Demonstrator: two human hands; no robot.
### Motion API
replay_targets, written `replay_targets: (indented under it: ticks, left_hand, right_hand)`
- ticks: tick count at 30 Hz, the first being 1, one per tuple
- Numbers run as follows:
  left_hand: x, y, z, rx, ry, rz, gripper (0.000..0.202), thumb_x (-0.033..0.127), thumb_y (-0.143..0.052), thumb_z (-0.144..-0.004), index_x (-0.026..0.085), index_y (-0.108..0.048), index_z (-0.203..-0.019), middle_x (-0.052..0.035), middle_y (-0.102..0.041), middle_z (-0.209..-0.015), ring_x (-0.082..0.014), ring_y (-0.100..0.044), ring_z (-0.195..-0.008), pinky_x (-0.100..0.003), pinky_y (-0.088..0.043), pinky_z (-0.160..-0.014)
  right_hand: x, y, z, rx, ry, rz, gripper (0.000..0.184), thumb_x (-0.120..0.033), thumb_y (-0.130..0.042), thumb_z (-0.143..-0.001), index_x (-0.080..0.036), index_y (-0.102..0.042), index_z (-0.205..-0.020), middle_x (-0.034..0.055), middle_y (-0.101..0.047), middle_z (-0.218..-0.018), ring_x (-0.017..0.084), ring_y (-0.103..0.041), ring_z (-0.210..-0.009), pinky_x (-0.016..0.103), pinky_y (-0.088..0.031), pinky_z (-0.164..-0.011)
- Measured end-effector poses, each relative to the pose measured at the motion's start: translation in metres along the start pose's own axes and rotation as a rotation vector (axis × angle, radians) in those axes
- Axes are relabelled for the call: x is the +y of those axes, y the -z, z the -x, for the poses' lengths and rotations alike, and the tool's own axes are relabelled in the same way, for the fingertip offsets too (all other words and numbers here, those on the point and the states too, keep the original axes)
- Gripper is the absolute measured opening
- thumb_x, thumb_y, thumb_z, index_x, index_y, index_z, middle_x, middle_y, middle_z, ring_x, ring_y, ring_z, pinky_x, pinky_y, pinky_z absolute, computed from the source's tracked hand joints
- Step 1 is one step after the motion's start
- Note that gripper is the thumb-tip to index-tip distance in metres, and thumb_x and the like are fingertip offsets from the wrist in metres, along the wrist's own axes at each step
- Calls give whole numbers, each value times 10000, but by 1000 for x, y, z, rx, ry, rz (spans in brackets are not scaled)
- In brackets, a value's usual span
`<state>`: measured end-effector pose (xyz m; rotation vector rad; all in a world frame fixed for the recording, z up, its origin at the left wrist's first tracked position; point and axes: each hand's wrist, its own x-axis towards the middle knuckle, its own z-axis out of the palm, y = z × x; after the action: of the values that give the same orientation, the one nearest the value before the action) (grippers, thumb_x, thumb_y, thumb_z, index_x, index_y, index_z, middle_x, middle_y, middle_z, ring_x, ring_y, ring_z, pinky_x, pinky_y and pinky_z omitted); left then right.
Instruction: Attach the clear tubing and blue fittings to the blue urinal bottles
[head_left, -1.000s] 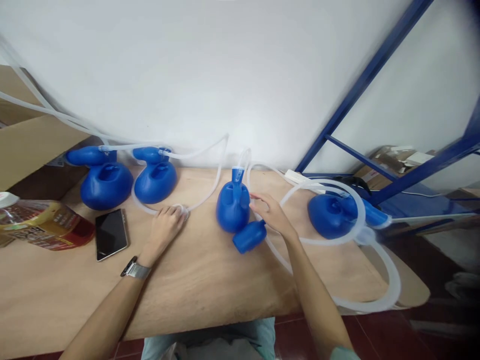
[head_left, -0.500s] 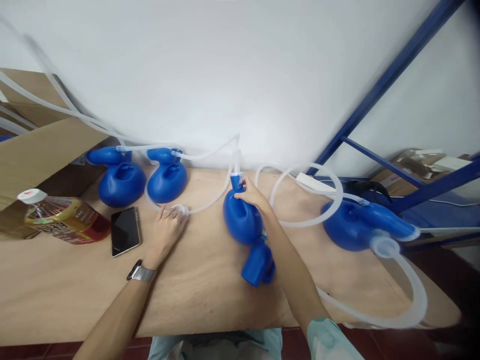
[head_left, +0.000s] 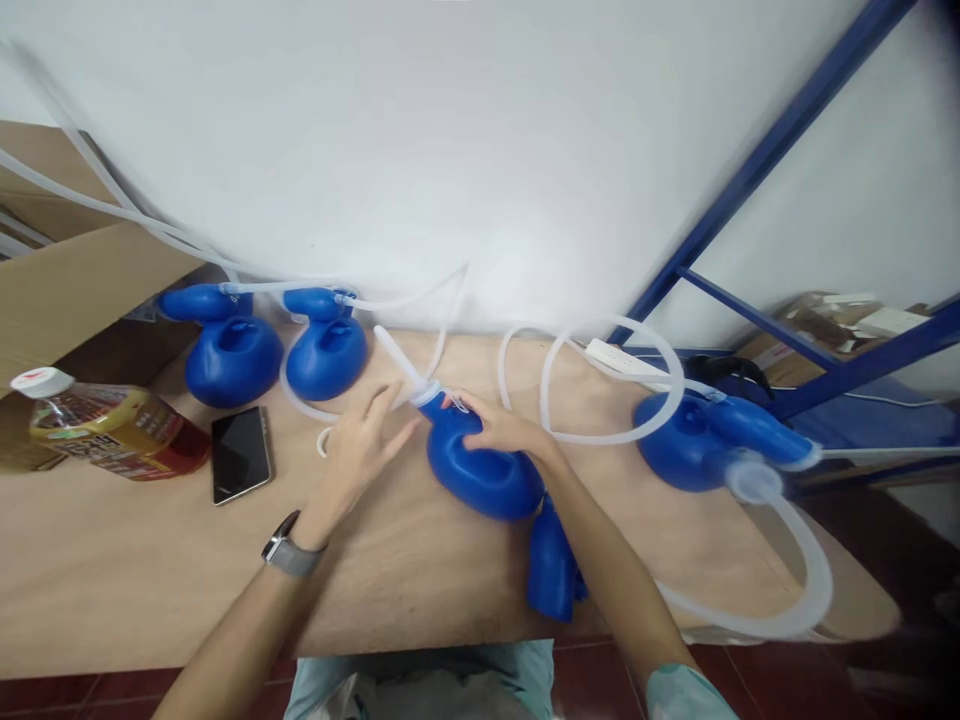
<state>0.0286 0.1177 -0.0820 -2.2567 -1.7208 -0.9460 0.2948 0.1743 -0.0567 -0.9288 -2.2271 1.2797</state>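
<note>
My right hand [head_left: 501, 425] grips a blue plastic urinal bottle [head_left: 484, 475] near its neck, fingers and thumb wrapped around it. The bottle lies on the table with its neck tilted up to the left. A translucent cap with a short tube [head_left: 400, 352] sticks out of the neck. At the bottle's near end hangs a blue cup-like piece [head_left: 551, 565], partly hidden by my right forearm. My left hand [head_left: 361, 445] hovers just left of the neck, fingers spread and holding nothing visible. Behind it shows part of a small white ring [head_left: 322, 442].
Two similar blue bottles [head_left: 234, 362] [head_left: 328, 360] with tubes stand at the back left. A phone [head_left: 241, 455], a drink bottle [head_left: 120, 430] and a cardboard box [head_left: 90, 285] lie left. At right are another blue bottle [head_left: 675, 445], a coiled hose [head_left: 607, 437] and a blue metal frame [head_left: 720, 210].
The held bottle has turned, its neck swinging left and toward me. My left hand has lifted off the white ring and moved right, opening beside the neck.
</note>
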Motion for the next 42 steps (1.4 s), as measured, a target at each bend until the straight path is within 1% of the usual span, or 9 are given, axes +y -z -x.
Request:
replay_targets:
  ticks: [6, 11, 16, 20, 23, 26, 32, 38, 42]
  left_hand:
    - [22, -27, -33, -41, -238, 140, 320, 359, -546, -1061, 195, -725, -1269, -167, -690, -1403, -395, -460, -1503, -625, -331, -1243]
    - [30, -56, -38, -4, -12, 351, 337, 363, -490, -1064, 186, -750, -944, -152, -788, -1020, -320, -702, -1142, -451, -536, -1023]
    - [17, -64, -49, 69, 206, 406, 570, 436, -305, -1116, 163, -766, -921, -115, -783, -827, -253, -756, -822, -344, -566, -778]
    - [-10, -67, -78, 74, 256, 446, 597, 477, -288, -1109, 144, -783, -1134, -167, -790, -1187, -293, -734, -1141, -404, -557, -996]
    - [-24, -69, -99, 0, 223, 311, 560, 503, -486, -1046, 147, -640, -1450, -221, -461, -1655, -394, -342, -1582, -587, -288, -1267]
    - [-28, -64, -105, -148, 183, 167, 801, 545, -592, -984, 78, -422, -1613, -306, -217, -1739, -492, -115, -1634, -731, -160, -1252]
    - [-6, -39, -65, -304, -40, 522, 445, 506, -429, -1067, 173, -725, -1057, -134, -728, -1142, -262, -689, -1103, -401, -543, -1026]
    - [17, -16, -32, -42, -15, 470, 348, 550, -651, -979, 203, -664, -975, -48, -680, -908, -210, -650, -844, -333, -537, -816]
    - [25, -16, -31, -182, -87, 513, 474, 539, -592, -1015, 212, -548, -675, 4, -565, -651, -158, -526, -633, -296, -444, -676]
  right_hand:
    - [4, -3, 6, -64, 20, 45, 575, -155, -689, -748, -215, -568, -1307, 52, -653, -1177, 236, -640, -990, 393, -538, -975]
    - [14, -3, 5, -36, 88, -47, 690, -138, -715, -718, -223, -532, -1377, 100, -595, -1420, 286, -530, -1420, 435, -391, -1219]
    - [16, 8, 7, -126, 108, -107, 628, -145, -730, -724, -233, -617, -1336, 80, -640, -1418, 279, -573, -1400, 427, -395, -1221]
    - [16, 20, 6, -230, 105, -65, 534, -162, -773, -727, -243, -704, -1250, 44, -713, -1335, 270, -636, -1306, 411, -430, -1192]
    - [15, 28, 2, -257, 96, -39, 491, -194, -810, -741, -249, -729, -1222, 34, -736, -1299, 273, -647, -1273, 416, -446, -1173]
    - [14, 34, -2, -287, 112, -30, 425, -239, -822, -784, -243, -745, -1202, 42, -736, -1308, 276, -637, -1299, 416, -427, -1190]
    - [17, 37, -3, -292, 93, -54, 370, -316, -826, -839, -263, -756, -1199, 32, -723, -1364, 268, -629, -1343, 410, -423, -1203]
    - [25, 35, -4, -215, 81, -90, 450, -339, -860, -815, -253, -724, -1235, 54, -722, -1355, 272, -629, -1347, 444, -431, -1212]
    - [28, 31, -4, -179, 77, -137, 533, -347, -889, -790, -239, -696, -1275, 70, -716, -1354, 255, -649, -1329, 422, -454, -1197]
